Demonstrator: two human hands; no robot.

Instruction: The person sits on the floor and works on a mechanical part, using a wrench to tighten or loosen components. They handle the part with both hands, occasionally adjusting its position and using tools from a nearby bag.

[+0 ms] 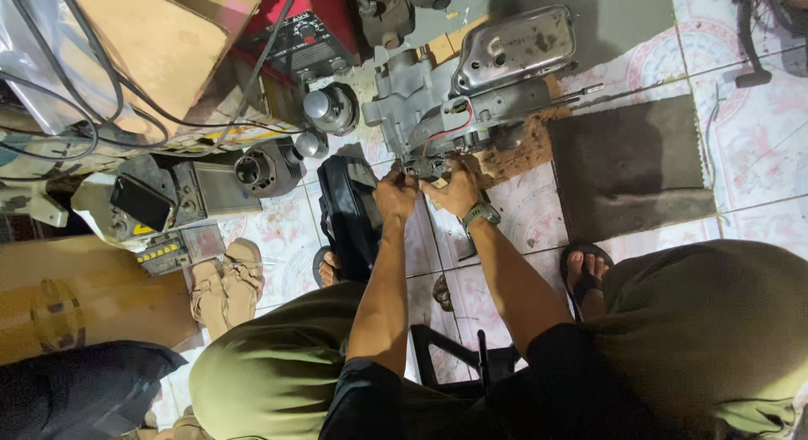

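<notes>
A grey metal engine block [421, 95] with a silver muffler [515, 43] stands on the tiled floor ahead of me. A red wire loops across its near side. Both hands work at the engine's near lower edge. My left hand [396, 194] has its fingers closed on a small part there. My right hand [454, 188], with a green watch at the wrist, grips the same spot beside it. What the fingers hold is too small to tell. I sit with my knees spread, in olive trousers and sandals.
A black plastic casing [349, 213] leans left of my hands. A dark mat [627, 166] lies to the right. Engine cylinders [269, 166], a red machine [307, 32], cardboard boxes [160, 36], cables and a pair of tan sandals [225, 284] crowd the left.
</notes>
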